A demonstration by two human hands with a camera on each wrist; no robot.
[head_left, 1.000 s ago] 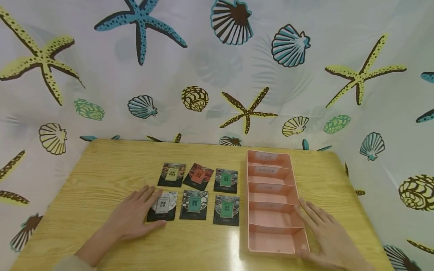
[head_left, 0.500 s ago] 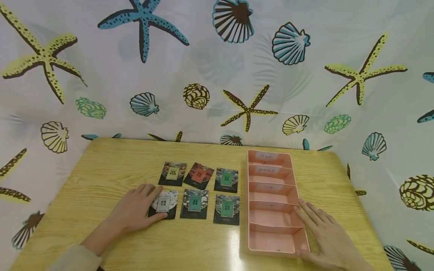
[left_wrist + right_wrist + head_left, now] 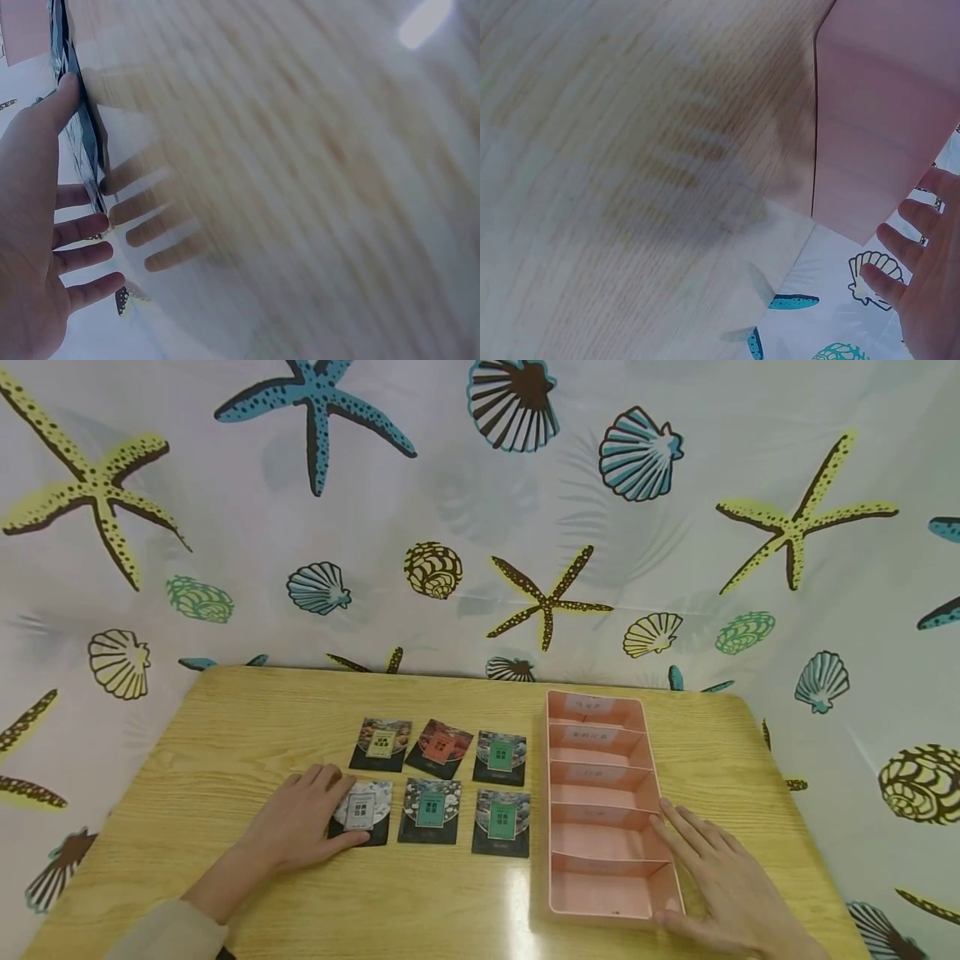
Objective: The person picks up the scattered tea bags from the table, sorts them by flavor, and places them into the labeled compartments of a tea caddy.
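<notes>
My left hand [image 3: 300, 818] rests at the left end of the front row of tea packets, its fingers fairly straight. The thumb and index finger touch the edges of a black packet with a pale grey label [image 3: 362, 812]. In the left wrist view, that hand [image 3: 45, 225] has its thumb against the packet [image 3: 86, 127], fingers spread. My right hand [image 3: 723, 877] lies along the right wall of a pink divided box [image 3: 600, 889], thumb by its front right corner. The right wrist view shows these fingers [image 3: 889, 281] extended beside the pink wall [image 3: 885, 120].
Other packets lie flat: a teal-labelled one [image 3: 430, 811], two green-labelled ones [image 3: 501, 822] beside the box, a red-labelled one [image 3: 441, 748], tilted, and a yellow-labelled one [image 3: 381, 745]. Labels mark the box's dividers [image 3: 590, 737]. A patterned curtain [image 3: 450, 510] stands behind the wooden table [image 3: 247, 718].
The left hand has shifted slightly, its fingers drawn in a little and more of the sleeve in view. The right hand and the box have stayed put.
</notes>
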